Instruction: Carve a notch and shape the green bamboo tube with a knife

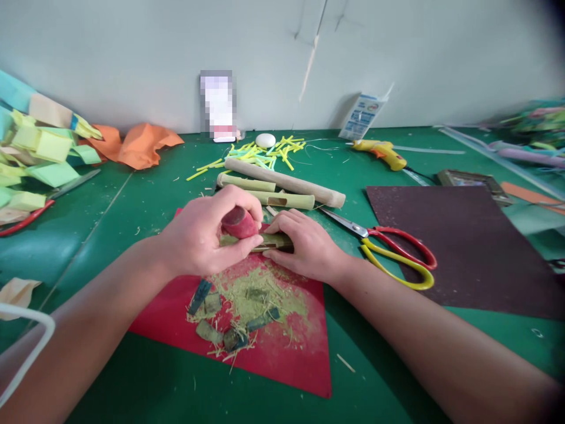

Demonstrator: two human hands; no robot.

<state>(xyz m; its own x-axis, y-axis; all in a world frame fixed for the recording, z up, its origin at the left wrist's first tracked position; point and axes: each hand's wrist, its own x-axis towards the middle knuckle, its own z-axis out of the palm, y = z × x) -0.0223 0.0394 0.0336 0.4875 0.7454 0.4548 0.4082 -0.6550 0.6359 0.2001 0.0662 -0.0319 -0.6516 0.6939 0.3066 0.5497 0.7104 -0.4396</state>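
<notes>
My left hand is closed around the thick red handle of a tool whose working end is hidden. Under that hand lies a short green bamboo piece with a slot in its side. Fingers of my right hand grip the bamboo's right end. Both hands are over a red sheet strewn with pale green shavings and dark green bamboo chips. Just behind the hands are a bamboo tube with a cut opening, another bamboo tube and a greyish wooden rod.
Red-and-yellow-handled scissors lie right of my right hand, partly on a dark board. Farther back are a yellow glue gun, yellow strips, a white oval object and a propped phone. Folded papers crowd the left.
</notes>
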